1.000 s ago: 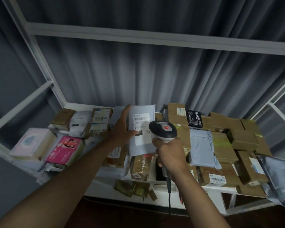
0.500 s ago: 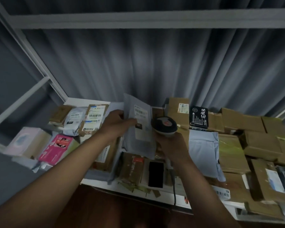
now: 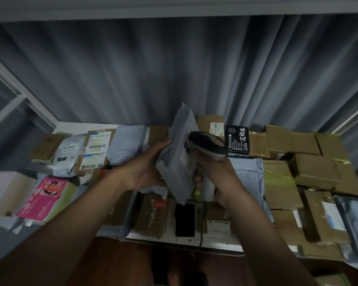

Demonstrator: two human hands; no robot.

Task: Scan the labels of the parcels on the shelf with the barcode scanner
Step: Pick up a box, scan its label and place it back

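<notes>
- Holding a grey poly mailer (image 3: pixel 179 162) up on edge above the white shelf (image 3: pixel 70 125), left hand (image 3: pixel 147 172) curled round its near-left edge, fingers behind and thumb in front.
- Gripping the barcode scanner (image 3: pixel 207 146) in the right hand (image 3: pixel 217 176), fingers wrapped round the handle, head just right of the mailer and touching or nearly touching its label face.
- Aimed so close and so edge-on that the read could fail; label mostly turned away from this view, so its angle to the scan window is probably steep, though hard to judge here.
- Soft and creased, so liable to buckle in a one-edge grip, bending the barcode and spoiling the read.
- Risk of slipping out of the left hand and dropping among the cardboard boxes (image 3: pixel 310 172) and the pale blue mailer (image 3: pixel 248 174) right of the held mailer, mixing scanned with unscanned.
- Cable (image 3: pixel 201 230) trailing down below the scanner over the shelf's front edge: possible snag on the black packet (image 3: pixel 184 219) lying there, dragging it off.
- Other labelled parcels, such as the brown parcel with white labels (image 3: pixel 95 151) left of the held mailer, easily skipped with no sorting order visible.
</notes>
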